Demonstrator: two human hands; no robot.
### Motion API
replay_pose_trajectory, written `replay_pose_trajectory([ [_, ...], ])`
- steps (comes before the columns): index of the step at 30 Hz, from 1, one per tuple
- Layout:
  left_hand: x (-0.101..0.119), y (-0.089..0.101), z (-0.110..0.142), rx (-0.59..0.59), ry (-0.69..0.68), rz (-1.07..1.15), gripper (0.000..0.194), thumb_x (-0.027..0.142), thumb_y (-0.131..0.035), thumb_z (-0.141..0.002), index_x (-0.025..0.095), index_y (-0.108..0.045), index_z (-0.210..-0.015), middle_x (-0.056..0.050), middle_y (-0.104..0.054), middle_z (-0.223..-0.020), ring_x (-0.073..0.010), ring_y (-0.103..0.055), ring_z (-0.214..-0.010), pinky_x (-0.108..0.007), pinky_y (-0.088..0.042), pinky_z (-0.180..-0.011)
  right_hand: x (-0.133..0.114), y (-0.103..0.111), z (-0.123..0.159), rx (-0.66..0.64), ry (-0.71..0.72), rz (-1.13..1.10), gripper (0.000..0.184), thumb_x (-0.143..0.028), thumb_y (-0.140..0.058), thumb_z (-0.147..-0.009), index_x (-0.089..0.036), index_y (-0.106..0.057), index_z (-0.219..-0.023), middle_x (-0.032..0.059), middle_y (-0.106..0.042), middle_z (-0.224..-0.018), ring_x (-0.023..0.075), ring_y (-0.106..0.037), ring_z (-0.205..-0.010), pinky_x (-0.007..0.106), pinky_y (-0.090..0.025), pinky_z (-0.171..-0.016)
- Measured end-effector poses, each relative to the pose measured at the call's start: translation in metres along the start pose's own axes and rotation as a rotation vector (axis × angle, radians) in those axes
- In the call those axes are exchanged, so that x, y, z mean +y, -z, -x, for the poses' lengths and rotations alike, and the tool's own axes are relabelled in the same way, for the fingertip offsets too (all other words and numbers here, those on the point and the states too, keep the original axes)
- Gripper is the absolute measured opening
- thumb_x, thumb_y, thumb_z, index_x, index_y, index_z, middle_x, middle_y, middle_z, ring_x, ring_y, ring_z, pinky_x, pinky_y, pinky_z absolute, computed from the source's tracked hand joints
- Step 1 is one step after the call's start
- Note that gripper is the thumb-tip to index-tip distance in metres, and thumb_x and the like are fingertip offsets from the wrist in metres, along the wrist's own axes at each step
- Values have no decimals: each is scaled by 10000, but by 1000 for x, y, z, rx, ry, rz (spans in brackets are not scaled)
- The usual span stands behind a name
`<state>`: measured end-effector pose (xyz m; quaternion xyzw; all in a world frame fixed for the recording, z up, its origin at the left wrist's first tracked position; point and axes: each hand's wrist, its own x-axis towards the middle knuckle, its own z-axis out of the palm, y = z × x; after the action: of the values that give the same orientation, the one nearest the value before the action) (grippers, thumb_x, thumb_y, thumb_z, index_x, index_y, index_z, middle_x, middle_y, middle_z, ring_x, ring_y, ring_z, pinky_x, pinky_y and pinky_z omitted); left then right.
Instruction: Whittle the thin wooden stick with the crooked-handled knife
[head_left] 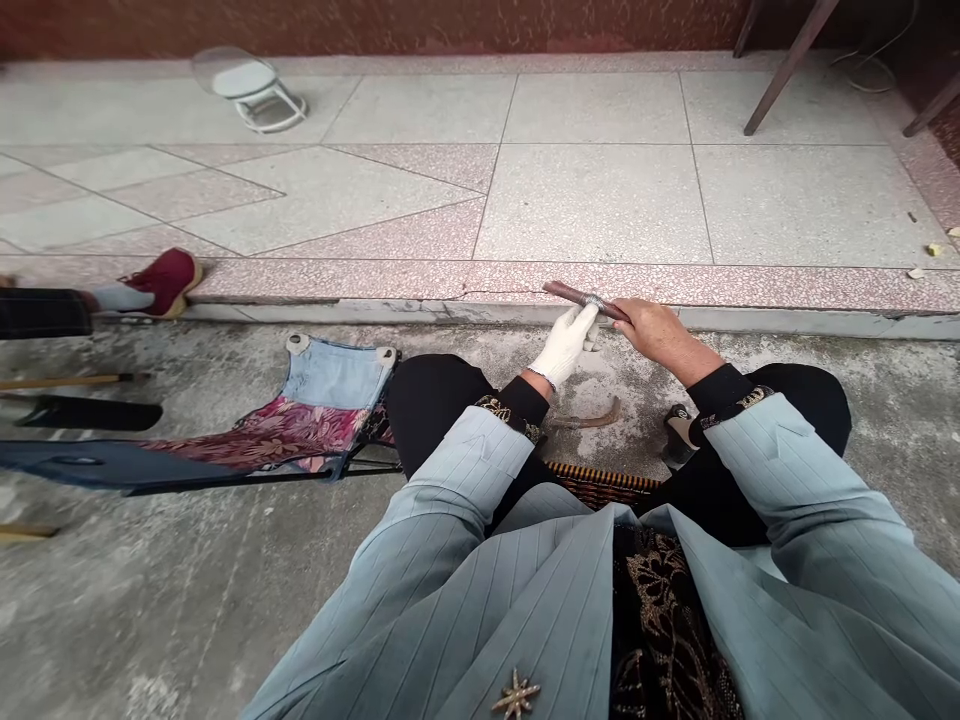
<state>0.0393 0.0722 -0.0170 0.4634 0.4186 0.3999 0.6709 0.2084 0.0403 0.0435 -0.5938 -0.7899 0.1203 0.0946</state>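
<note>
A dark brown wooden stick (564, 291) is held out in front of my knees, over the kerb of the tiled step. Silvery wire (594, 300) is wound around it near its middle. My left hand (568, 340), in a white glove, has its fingers closed on the stick at the wire. Bare, my right hand (658, 332) grips the stick's right end. On the concrete below lies a curved, brownish stick-like piece (589, 420), partly hidden by my left sleeve. A dark object with a pale part (679, 436) sits beside my right leg, its kind unclear.
Yellow-and-black woven seating (600, 482) shows between my legs. To the left stands a low fabric recliner (300, 425). Another person's red shoe (169, 285) rests by the kerb, near long-handled tools (97, 412). A white stool (259, 92) and wooden legs (787, 70) stand on the tiles.
</note>
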Motion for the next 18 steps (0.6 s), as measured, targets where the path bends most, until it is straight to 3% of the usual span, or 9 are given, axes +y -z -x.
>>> replay_pose_trajectory([
  [4, -3, -2, 0, -15, 72, 83, 516, 682, -574, -833, 167, -584, -802, 49, -462, -570, -61, -413, -444, -251, -516, -535, 3, 2, 0, -31, 35, 31, 388, -248, -531, -945, -183, -593, -1322, 173, -664, -1187, 319, -615, -1001, 384, -429, -805],
  [8, -7, -4, 1, -12, 49, 104, 486, 652, -606, -829, 166, -590, -817, 38, -492, -603, -66, -449, -472, -262, -532, -568, 13, -1, -4, -83, 20, -205, 473, -330, -600, -917, -227, -574, -1378, 134, -682, -1200, 298, -624, -1034, 391, -441, -872],
  [12, -10, -8, 3, -101, 4, 22, 486, 643, -609, -832, 157, -589, -833, 15, -536, -667, -76, -506, -532, -254, -523, -594, 19, -5, -9, -221, -35, -516, 575, -342, -527, -948, -186, -453, -1497, 91, -723, -1011, 188, -647, -729, 345, -465, -792],
  [14, -8, -9, 4, -119, -18, -21, 493, 646, -585, -847, 153, -587, -839, 6, -552, -682, -78, -512, -549, -246, -508, -600, 19, -6, -11, -256, -42, -599, 535, -320, -504, -949, -176, -501, -1464, 63, -716, -910, 159, -609, -636, 322, -462, -731],
  [18, 1, -8, 7, -105, -57, -151, 451, 598, -573, -872, 151, -612, -830, -22, -603, -690, -104, -547, -585, -241, -478, -593, 18, -3, -15, -124, -41, -577, 383, -293, -555, -901, -184, -679, -1247, 90, -682, -1075, 180, -606, -734, 315, -459, -701],
])
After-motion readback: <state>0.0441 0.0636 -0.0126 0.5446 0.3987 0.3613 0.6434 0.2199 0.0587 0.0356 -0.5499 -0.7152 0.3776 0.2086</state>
